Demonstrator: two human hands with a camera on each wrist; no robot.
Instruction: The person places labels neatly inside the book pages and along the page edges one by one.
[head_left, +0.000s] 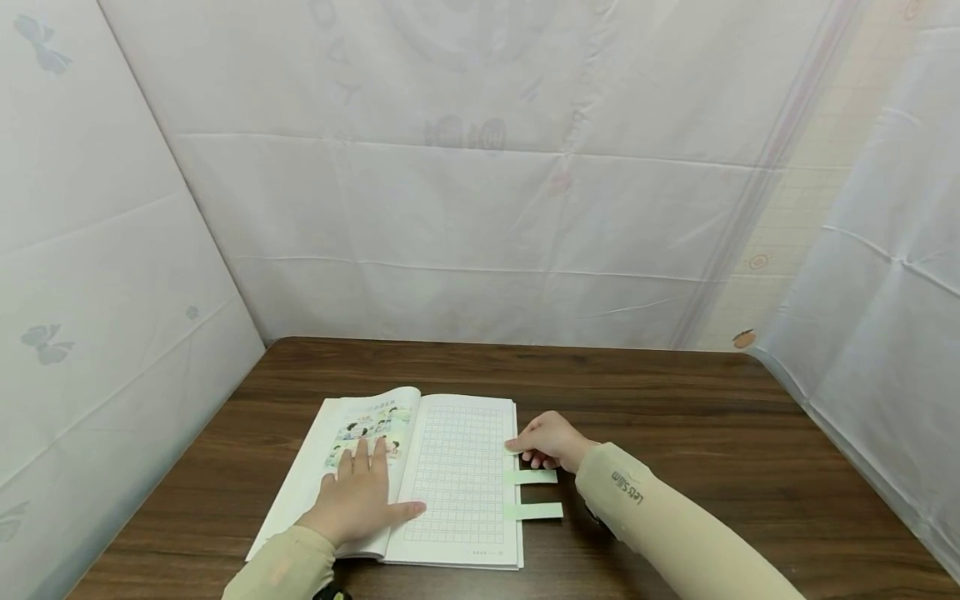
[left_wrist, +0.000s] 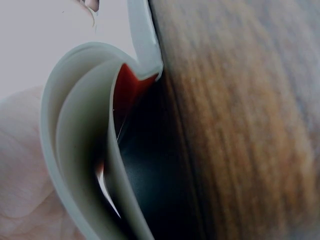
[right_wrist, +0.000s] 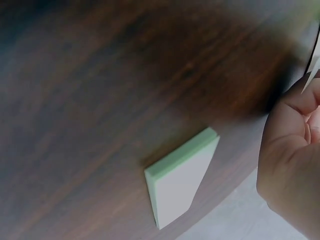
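An open book point(head_left: 457, 533) with a grid-lined right page and a picture on its left page lies on the table. Across the left page and the fold, my left hand point(head_left: 352, 500) rests flat with fingers spread. At the right page's outer edge, my right hand point(head_left: 553, 442) pinches a pale green sticky strip point(head_left: 512, 448), its thumb over the page and other fingers curled below. Two more green strips, an upper one point(head_left: 536, 477) and a lower one point(head_left: 540, 511), stick out from that edge. The left wrist view shows the book's curved pages point(left_wrist: 95, 50) from the end.
A pale green sticky-note pad point(right_wrist: 182, 182) lies on the table near my right wrist, hidden in the head view. Dark wood tabletop point(head_left: 637, 392) surrounds the book. White cloth point(head_left: 480, 208) hangs behind the table and at both sides.
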